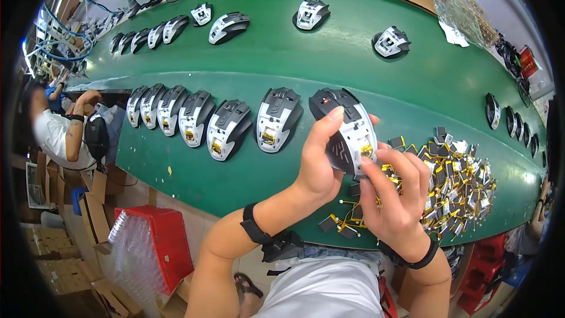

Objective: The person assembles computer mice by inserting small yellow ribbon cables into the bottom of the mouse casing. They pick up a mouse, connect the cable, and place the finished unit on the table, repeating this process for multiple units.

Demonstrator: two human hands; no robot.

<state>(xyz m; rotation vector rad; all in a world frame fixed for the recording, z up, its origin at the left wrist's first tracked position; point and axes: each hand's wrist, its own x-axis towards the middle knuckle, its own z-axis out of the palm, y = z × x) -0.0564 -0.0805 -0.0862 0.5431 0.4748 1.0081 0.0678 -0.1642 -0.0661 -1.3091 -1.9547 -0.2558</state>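
Note:
My left hand (319, 165) grips a grey and black computer mouse (352, 126) by its sides, its open-topped rear end facing me. The fingers of my right hand (400, 203) are closed at that end, pressing on a small battery with yellow tape (366, 150) in the recess. My fingertips partly cover it. Right of the mouse, and partly behind my right hand, lies a heap of small grey batteries (462, 185) with yellow tape and thin wires. Just left of my hands stands another mouse (278, 121) with a yellow-taped piece in its recess.
Several similar mice (197, 118) line the green bench (235, 191) to the left. More mice (229, 27) sit on the raised far strip and at the right end. A red crate (168, 247) with bubble wrap stands on the floor at left. Another person (67, 123) sits at far left.

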